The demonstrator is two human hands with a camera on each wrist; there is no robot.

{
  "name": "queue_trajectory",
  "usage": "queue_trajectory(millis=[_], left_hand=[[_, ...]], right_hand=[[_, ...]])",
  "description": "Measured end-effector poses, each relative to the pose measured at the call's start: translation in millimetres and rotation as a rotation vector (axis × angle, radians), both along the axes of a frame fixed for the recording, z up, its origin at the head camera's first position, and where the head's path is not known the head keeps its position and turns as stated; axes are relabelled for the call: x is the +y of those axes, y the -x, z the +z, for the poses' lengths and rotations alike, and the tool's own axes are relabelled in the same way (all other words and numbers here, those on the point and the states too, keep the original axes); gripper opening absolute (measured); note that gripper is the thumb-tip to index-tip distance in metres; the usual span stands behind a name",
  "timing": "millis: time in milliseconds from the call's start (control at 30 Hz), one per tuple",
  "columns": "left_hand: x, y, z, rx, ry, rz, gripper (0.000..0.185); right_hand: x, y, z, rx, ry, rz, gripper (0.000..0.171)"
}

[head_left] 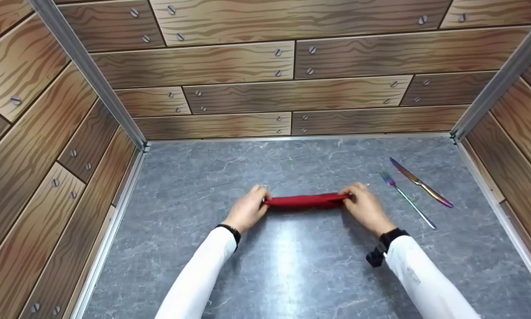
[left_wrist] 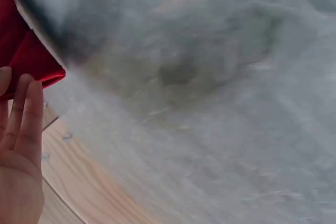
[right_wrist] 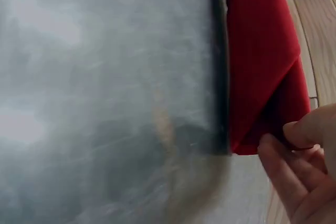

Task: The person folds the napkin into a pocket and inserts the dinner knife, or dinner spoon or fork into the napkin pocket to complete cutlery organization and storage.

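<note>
A red cloth, folded into a narrow band, lies stretched across the grey marbled tabletop. My left hand pinches its left end and my right hand pinches its right end. In the left wrist view the red cloth shows at the upper left beside my fingers. In the right wrist view the red cloth runs down the right side, with my fingertips gripping a folded corner.
A rainbow-coloured fork and knife lie to the right of my right hand. Wood-patterned walls with metal corner posts enclose the tabletop on three sides.
</note>
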State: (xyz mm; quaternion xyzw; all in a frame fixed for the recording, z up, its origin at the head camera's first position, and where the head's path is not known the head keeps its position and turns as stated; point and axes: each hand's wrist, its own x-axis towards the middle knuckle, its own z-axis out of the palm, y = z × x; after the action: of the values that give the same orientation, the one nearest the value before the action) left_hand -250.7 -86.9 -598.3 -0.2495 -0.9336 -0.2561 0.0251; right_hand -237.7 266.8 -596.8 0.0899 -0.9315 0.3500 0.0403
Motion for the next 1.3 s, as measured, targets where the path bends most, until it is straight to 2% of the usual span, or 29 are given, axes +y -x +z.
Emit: queue_trajectory(millis=[133, 300, 433, 500, 600, 700, 833, 933, 1200, 1300], left_hand=[[-7, -12.6, -10.7, 0.065, 0.097, -0.069, 0.019], [-12, -24.5, -20.4, 0.137, 0.217, -0.143, 0.015], [-5, -27.4, -21.2, 0.206, 0.251, -0.158, 0.01], [2, -26.8, -19.9, 0.217, 0.254, -0.155, 0.015], [17, -23.4, -20.2, 0.189, 0.279, -0.157, 0.037], [30, -19.1, -25.7, 0.111, 0.34, -0.142, 0.057], [42, -15.1, -38.7, -0.025, 0.418, -0.075, 0.068], [46, -14.0, -46.3, -0.093, 0.445, -0.037, 0.072], [45, -14.3, -53.4, -0.081, 0.504, -0.029, 0.073], [46, -14.3, -54.7, -0.069, 0.495, -0.033, 0.072]], right_hand=[[1, -14.9, -11.4, 0.062, -0.063, 0.097, 0.022], [3, -31.4, -20.9, 0.059, -0.17, 0.204, 0.02], [2, -35.6, -21.8, 0.085, -0.232, 0.209, 0.013], [-1, -33.8, -21.2, 0.094, -0.245, 0.181, 0.02], [-10, -27.8, -22.6, 0.065, -0.288, 0.156, 0.046], [-20, -21.9, -28.8, 0.012, -0.356, 0.17, 0.066], [-29, -19.1, -39.1, -0.042, -0.416, 0.193, 0.073], [-30, -20.2, -44.9, -0.048, -0.444, 0.197, 0.074], [-30, -22.0, -48.6, -0.06, -0.516, 0.205, 0.075], [-28, -22.2, -50.6, -0.069, -0.52, 0.208, 0.075]])
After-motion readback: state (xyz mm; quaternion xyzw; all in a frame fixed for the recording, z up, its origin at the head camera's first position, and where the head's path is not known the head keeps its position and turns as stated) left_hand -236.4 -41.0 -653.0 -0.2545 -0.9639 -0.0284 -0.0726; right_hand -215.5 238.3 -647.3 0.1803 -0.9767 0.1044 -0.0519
